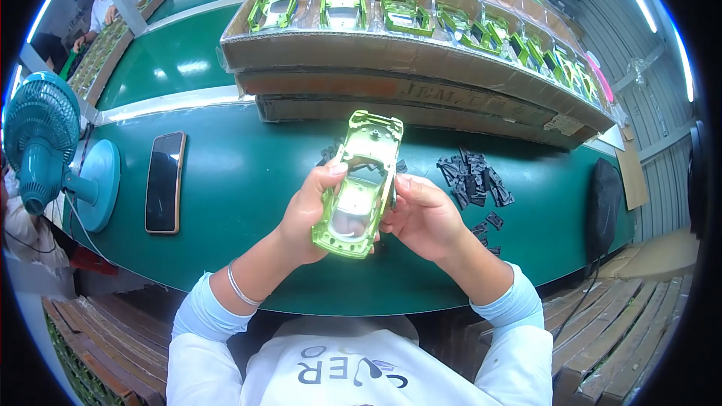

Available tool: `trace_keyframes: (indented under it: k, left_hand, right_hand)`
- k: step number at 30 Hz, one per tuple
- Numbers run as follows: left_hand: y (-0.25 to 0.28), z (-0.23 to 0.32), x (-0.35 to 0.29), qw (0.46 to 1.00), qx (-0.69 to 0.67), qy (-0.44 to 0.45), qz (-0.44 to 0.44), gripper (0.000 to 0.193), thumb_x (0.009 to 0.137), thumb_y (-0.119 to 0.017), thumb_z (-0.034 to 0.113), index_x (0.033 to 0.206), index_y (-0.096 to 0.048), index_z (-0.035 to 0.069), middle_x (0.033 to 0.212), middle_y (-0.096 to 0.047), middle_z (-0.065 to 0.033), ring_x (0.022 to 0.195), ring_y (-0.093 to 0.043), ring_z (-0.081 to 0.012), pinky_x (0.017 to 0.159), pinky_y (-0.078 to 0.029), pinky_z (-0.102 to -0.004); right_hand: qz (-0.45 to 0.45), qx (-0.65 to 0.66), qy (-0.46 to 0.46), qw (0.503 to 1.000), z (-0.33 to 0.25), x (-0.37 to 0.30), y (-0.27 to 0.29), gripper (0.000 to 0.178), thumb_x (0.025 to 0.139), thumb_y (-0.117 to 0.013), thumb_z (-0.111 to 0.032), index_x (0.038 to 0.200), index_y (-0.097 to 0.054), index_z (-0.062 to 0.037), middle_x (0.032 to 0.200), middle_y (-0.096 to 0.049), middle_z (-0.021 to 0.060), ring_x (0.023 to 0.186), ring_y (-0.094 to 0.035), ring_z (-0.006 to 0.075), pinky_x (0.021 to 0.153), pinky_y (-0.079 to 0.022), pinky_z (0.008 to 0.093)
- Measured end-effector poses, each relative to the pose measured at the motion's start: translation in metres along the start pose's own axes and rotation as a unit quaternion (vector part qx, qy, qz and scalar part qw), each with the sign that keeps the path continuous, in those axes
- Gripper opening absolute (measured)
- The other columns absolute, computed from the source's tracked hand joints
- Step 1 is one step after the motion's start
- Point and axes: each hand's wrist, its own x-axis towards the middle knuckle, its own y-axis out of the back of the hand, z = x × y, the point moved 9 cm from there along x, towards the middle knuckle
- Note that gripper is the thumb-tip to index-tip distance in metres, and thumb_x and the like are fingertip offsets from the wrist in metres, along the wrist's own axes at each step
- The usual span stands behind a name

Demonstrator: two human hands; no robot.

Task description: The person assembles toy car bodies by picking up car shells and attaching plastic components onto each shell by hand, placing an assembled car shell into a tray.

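Observation:
Above the table, my left hand (304,210) is closed round the left side of a bright green toy car body (359,188), a hollow shell with window openings. My right hand (427,216) pinches the shell's right edge with thumb and curled fingers. A dark sliver shows at that edge by the fingertips; I cannot tell whether it is a separate part. Small black plastic parts (474,177) lie in a loose pile to the right of my right hand. A few more dark pieces show partly behind the shell.
Stacked cardboard trays (338,43) of green car bodies stand at the back of the green table (226,256). A phone (165,183) and a teal fan (45,128) are at left. A black object (603,207) sits at the right edge. Other people work at the far left.

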Motion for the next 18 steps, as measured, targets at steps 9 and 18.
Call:
trace_keyframes:
  k: [9, 18]
  left_hand:
    - [0.003, -0.003, -0.001, 0.999, -0.013, 0.011, -0.039, 0.051, 0.082, -0.036, 0.044, 0.112, -0.044, 0.004, 0.083, -0.058, -0.0168, 0.061, -0.061, -0.0276, 0.048, -0.052, -0.0372]
    - [0.001, 0.005, -0.005, 0.998, 0.035, 0.0, 0.045, 0.048, 0.082, -0.035, 0.042, 0.107, -0.049, 0.003, 0.082, -0.059, -0.0144, 0.061, -0.061, -0.0273, 0.05, -0.052, -0.0382]
  right_hand:
    - [-0.028, 0.059, -0.012, 0.998, 0.005, -0.007, -0.005, 0.019, 0.087, -0.049, -0.022, 0.08, -0.05, -0.0039, 0.057, -0.041, -0.0025, 0.04, -0.037, 0.005, 0.035, -0.03, 0.0192]
    - [-0.01, -0.011, -0.013, 1.0, 0.002, -0.01, -0.008, 0.02, 0.086, -0.049, -0.023, 0.079, -0.046, -0.005, 0.049, -0.036, -0.0028, 0.038, -0.04, 0.0085, 0.036, -0.035, 0.0224]
